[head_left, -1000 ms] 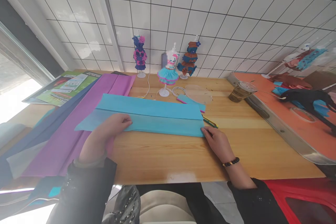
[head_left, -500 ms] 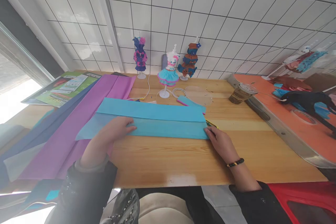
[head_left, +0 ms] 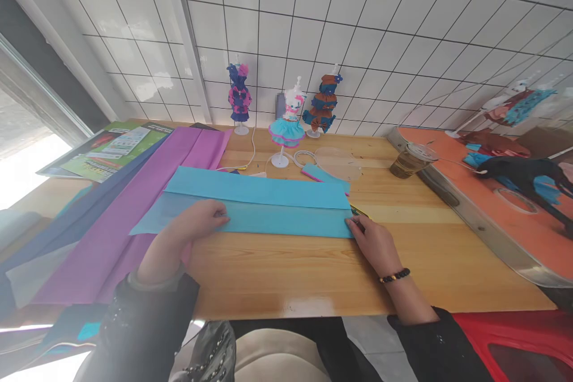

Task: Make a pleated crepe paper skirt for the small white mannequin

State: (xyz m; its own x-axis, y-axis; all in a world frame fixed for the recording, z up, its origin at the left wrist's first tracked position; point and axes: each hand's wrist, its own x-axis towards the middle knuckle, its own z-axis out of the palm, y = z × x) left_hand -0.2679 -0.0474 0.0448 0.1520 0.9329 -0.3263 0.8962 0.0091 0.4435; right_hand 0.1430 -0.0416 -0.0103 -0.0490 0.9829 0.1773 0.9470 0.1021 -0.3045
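Note:
A long light-blue folded sheet (head_left: 268, 191), crepe paper or thin fabric, lies across the wooden table. Its lower layer shows as a second band below the fold. On this lower band, left of the middle, my left hand (head_left: 199, 221) rests with fingers curled in and thumb near them, closed on the sheet. My right hand (head_left: 373, 239), wearing a beaded bracelet (head_left: 394, 276), pinches the sheet's lower right corner between thumb and fingers. A yellow-edged tool (head_left: 359, 211) partly shows beyond that end, its kind hidden.
Purple sheets (head_left: 111, 221) and printed papers (head_left: 107, 149) lie left. At the back stand small dress forms, the middle one in a turquoise skirt (head_left: 287, 131). A smaller blue piece (head_left: 329, 176) lies behind the sheet. Right are a drink cup (head_left: 410, 160) and an orange-topped table (head_left: 470, 158).
My right hand has shifted slightly left along the sheet's right end. My left hand's fingers have drawn in a little. The sheet lies almost as before.

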